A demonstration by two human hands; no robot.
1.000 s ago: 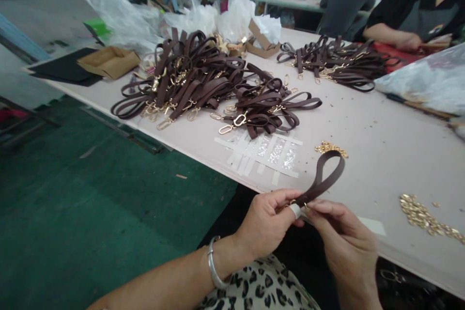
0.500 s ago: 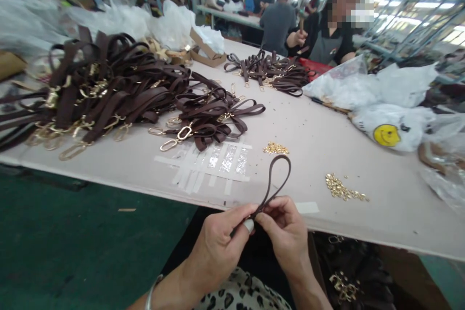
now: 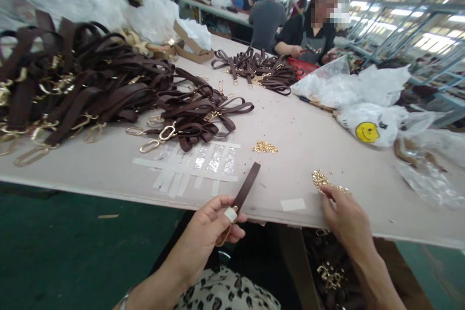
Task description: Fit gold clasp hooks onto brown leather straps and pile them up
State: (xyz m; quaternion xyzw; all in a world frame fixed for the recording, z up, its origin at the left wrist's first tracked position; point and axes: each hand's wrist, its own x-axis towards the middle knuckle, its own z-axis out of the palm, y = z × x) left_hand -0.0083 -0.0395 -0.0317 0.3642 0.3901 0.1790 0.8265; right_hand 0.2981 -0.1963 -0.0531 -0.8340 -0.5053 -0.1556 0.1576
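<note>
Between the thumb and fingers of my left hand (image 3: 209,223) is a dark brown leather strap loop (image 3: 248,184), its folded end pointing up and away over the table's front edge. A gold oval ring (image 3: 225,236) hangs at its lower end, partly behind my fingers. White tape (image 3: 231,213) wraps the left thumb. My right hand (image 3: 345,215) reaches over the table at the right, fingertips closed at the near side of a pile of small gold rivet-like pieces (image 3: 320,178). Whatever those fingertips pinch is hidden.
A big heap of brown straps with gold clasps (image 3: 119,82) covers the table's left. Another strap bunch (image 3: 261,68) lies farther back. A second gold pile (image 3: 264,147) sits mid-table. Plastic bags (image 3: 370,121) line the right; a co-worker (image 3: 312,29) sits opposite.
My right hand has let go of the strap and moved right to the gold pile. The left hand keeps the strap, now turned with its flat side showing. The view has shifted slightly right.
</note>
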